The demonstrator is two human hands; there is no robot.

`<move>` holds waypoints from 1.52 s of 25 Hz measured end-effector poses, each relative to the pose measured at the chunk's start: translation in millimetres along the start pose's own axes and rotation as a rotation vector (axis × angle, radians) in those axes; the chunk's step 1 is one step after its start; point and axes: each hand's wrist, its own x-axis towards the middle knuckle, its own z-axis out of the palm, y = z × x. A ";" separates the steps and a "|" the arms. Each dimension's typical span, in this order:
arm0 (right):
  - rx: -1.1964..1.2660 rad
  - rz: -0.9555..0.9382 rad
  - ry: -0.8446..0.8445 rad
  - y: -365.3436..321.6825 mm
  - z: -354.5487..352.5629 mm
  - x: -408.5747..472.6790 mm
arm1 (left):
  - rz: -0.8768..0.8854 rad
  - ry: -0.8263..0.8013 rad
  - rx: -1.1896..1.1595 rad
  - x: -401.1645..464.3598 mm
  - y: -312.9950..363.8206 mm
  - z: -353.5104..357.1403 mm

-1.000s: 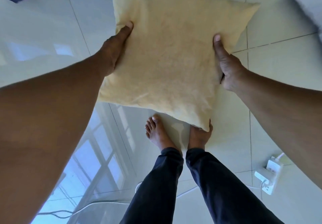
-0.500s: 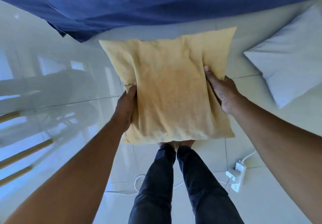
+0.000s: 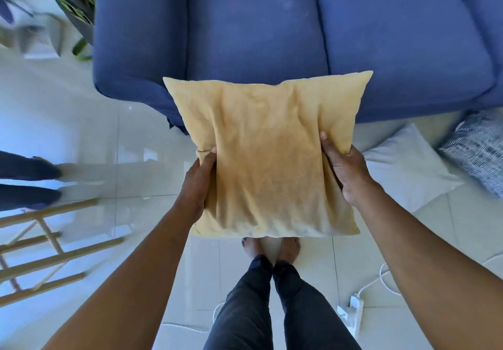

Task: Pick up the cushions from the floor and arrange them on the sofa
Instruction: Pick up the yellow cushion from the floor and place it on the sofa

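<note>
Glossy pale tile floor (image 3: pixel 81 137) carries blue sofa (image 3: pixel 272 23). White cushion (image 3: pixel 402 167) flat on tiles just before sofa front, patterned grey cushion (image 3: pixel 479 148) beside it at right. White power strip (image 3: pixel 352 314) with cable near bare feet (image 3: pixel 272 249). Wooden rack (image 3: pixel 40 254) at left.

The floor (image 3: pixel 89 142) under me is of large, pale, glossy tiles, and it reflects bright daylight with a blue tone on my left. At my left stands a light wooden frame (image 3: pixel 40 243) with several rungs, and further back, blurred, a green plant (image 3: pixel 79 20) beside some pale object I cannot identify. At my right a white power strip (image 3: pixel 351 313) with its white cable (image 3: pixel 381 276) lies on the tiles.
</note>
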 end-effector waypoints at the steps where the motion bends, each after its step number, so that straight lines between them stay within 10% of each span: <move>1: 0.013 -0.023 -0.005 -19.2 -0.9 -10.9 | 0.034 0.010 -0.015 -14.0 14.7 -3.1; 14: 0.103 -0.337 -0.120 -188.6 43.4 -16.2 | 0.302 0.040 -0.200 -28.6 167.9 -41.5; 38: 0.264 -0.265 -0.202 -369.9 149.8 163.0 | 0.319 -0.088 -0.221 159.2 394.5 -92.0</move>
